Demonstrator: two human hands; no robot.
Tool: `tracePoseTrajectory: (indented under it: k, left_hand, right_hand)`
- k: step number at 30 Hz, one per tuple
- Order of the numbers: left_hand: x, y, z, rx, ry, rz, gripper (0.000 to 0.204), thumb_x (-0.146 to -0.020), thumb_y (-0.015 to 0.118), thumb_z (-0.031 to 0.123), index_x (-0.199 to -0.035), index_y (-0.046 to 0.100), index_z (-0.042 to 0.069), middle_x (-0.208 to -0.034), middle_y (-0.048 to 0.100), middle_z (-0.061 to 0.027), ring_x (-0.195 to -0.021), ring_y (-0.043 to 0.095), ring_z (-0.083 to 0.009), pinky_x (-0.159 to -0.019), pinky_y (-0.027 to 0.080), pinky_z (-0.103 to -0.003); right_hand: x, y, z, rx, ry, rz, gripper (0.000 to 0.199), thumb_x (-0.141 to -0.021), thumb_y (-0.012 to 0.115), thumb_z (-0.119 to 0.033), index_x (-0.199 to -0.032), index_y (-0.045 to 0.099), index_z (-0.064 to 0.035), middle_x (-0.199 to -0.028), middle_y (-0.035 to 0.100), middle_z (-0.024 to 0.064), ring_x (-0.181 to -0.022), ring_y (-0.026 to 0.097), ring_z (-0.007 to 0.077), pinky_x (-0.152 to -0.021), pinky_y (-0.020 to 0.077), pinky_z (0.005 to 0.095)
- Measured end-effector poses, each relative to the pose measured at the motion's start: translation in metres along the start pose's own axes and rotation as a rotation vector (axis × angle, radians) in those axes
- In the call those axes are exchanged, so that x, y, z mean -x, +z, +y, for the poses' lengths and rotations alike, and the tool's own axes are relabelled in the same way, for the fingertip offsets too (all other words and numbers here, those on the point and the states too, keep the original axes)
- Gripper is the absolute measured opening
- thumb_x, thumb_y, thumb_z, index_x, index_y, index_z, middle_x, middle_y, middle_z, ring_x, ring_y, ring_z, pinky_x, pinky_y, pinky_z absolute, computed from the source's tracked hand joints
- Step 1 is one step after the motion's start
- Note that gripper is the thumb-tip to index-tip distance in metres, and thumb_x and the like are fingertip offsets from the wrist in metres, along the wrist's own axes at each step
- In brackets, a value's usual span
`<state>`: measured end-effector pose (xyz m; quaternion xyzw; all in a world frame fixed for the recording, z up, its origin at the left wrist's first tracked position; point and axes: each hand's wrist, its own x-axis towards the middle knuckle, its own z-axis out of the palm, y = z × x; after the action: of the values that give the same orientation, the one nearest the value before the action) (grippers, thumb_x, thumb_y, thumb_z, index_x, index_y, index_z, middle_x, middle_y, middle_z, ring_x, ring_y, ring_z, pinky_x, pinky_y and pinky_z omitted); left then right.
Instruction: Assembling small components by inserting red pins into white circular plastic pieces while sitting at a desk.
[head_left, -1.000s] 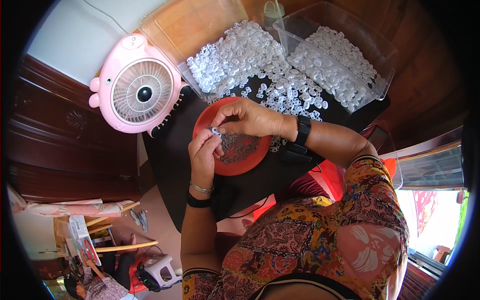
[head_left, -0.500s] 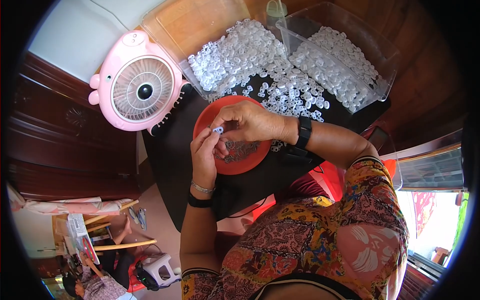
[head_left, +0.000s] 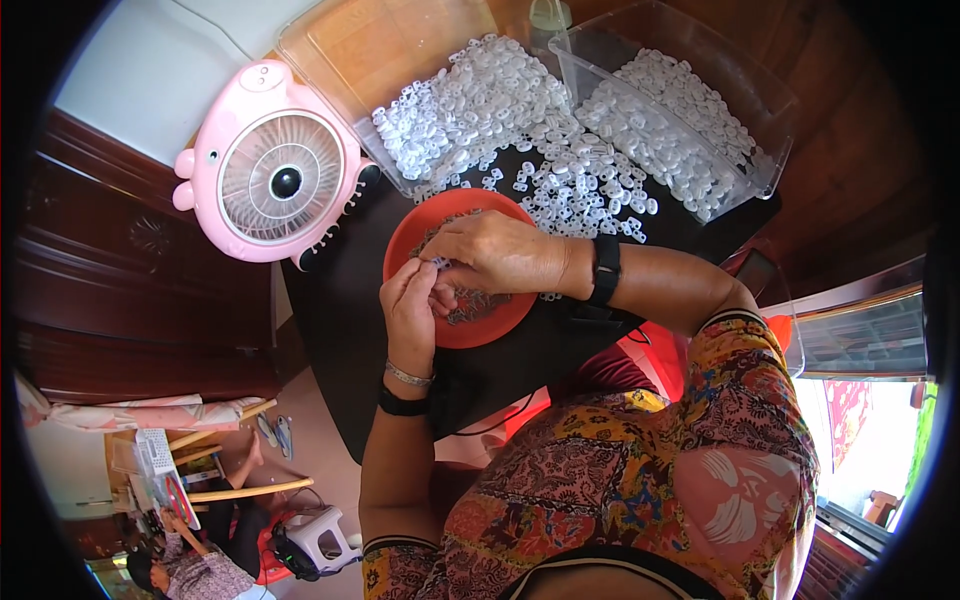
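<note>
- Item in hand: one small white plastic piece (head_left: 442, 264), near the middle of the frame, above the bowl; pale with a bluish cast and dark spots, its outline mostly covered by fingers.
- Left hand (head_left: 407, 305): thumb and forefinger pinched together on the piece, remaining fingers curled.
- Right hand (head_left: 495, 253): fingers bent, fingertips meeting those of the left hand at the piece; whether it also grips the piece cannot be told.
- Red-orange bowl (head_left: 396, 240): centre of frame, beneath both hands, on a black tabletop (head_left: 335, 350); contains many slender grey parts (head_left: 468, 312).
- Loose white pieces (head_left: 580, 195): scattered above and right of the bowl, rounded, several with two visible holes.
- Clear plastic bins: two, upper centre and upper right, holding heaped white pieces (head_left: 475, 95).
- Pink pig-shaped fan (head_left: 208, 205): upper left, beside the bins.
</note>
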<state>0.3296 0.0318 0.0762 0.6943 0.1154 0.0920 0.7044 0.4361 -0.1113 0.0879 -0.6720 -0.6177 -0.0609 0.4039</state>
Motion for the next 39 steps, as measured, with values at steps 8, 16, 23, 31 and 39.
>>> tracePoseTrajectory:
  k: [8, 16, 23, 31, 39]
  left_hand:
    - [0.001, -0.001, -0.001, -0.003, 0.05, -0.007, 0.03, -0.093, 0.043, 0.02, -0.083, 0.061, -0.002, -0.068, 0.062, -0.0081, -0.052, 0.053, -0.0118, -0.048, 0.041, -0.022]
    - [0.003, 0.002, 0.005, 0.031, 0.037, -0.039, 0.031, -0.093, 0.043, 0.021, -0.078, 0.06, -0.001, -0.061, 0.056, -0.006, -0.051, 0.053, -0.0127, -0.047, 0.04, -0.022]
    - [0.001, -0.001, 0.005, 0.022, 0.079, -0.043, 0.028, -0.093, 0.046, 0.019, -0.078, 0.06, -0.001, -0.062, 0.056, -0.004, -0.051, 0.052, -0.0098, -0.047, 0.039, -0.021]
    - [0.0, -0.004, 0.004, 0.043, 0.158, 0.074, 0.028, -0.093, 0.048, 0.019, -0.074, 0.059, 0.002, -0.06, 0.053, -0.0019, -0.051, 0.049, -0.0087, -0.047, 0.036, -0.02]
    - [-0.003, -0.004, 0.003, 0.058, 0.157, 0.077, 0.024, -0.091, 0.05, 0.016, -0.073, 0.059, 0.002, -0.06, 0.052, -0.0013, -0.05, 0.048, -0.0082, -0.047, 0.035, -0.02]
  right_hand:
    - [0.0, -0.001, -0.002, 0.047, -0.031, 0.001, 0.024, -0.077, 0.067, -0.012, -0.097, 0.061, -0.0019, -0.085, 0.065, 0.0132, -0.08, 0.065, 0.0314, -0.071, 0.0525, 0.0381]
    - [0.002, 0.001, 0.0, 0.074, -0.037, -0.013, 0.019, -0.08, 0.065, -0.016, -0.093, 0.061, -0.003, -0.081, 0.064, 0.0125, -0.076, 0.064, 0.0309, -0.067, 0.052, 0.0383]
    - [-0.002, -0.004, -0.002, 0.112, -0.052, 0.007, 0.018, -0.082, 0.063, -0.019, -0.09, 0.061, -0.0029, -0.078, 0.062, 0.0114, -0.075, 0.063, 0.0297, -0.065, 0.0514, 0.0381]
    - [-0.007, -0.129, 0.022, 0.98, 0.081, 0.677, 0.028, -0.076, 0.066, -0.008, -0.103, 0.063, -0.0119, -0.087, 0.062, 0.0078, -0.073, 0.06, 0.0282, -0.063, 0.0503, 0.0355]
    - [-0.005, -0.097, 0.032, 0.546, 0.252, 0.513, 0.02, -0.073, 0.071, -0.009, -0.092, 0.068, -0.0078, -0.094, 0.066, 0.0099, -0.092, 0.059, 0.0297, -0.08, 0.0488, 0.0374]
